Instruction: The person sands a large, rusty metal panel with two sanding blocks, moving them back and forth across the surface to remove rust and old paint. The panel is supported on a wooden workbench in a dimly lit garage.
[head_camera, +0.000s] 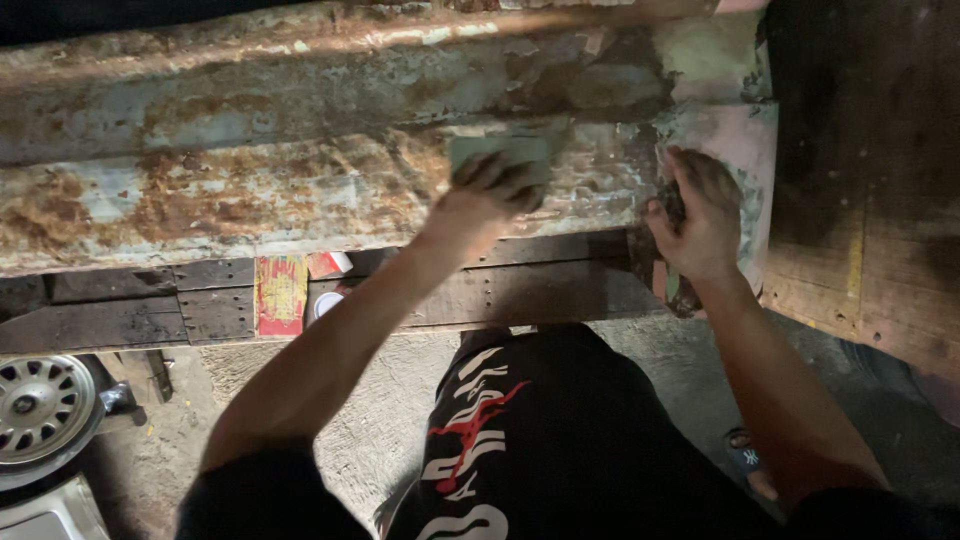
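1. Here the left hand (497, 190) presses a greenish rectangular sanding pad (498, 155) flat against the long rusty metal panel with flaking pale blue paint (250, 190), fingers curled over the pad's lower edge.
2. The pad sits on the panel's lower band, right of its middle.
3. The right hand (700, 215) is clenched around a small dark object (672, 203) at the panel's right end; what that object is cannot be told.
4. The panel rests on a dark wooden table (520, 290) with worn planks.
5. A red and yellow printed label (281, 295) hangs on the table's front edge, to the left of the left forearm.
6. A silver car wheel with a spoked hubcap (40, 410) lies on the concrete floor (370, 400) at the lower left.
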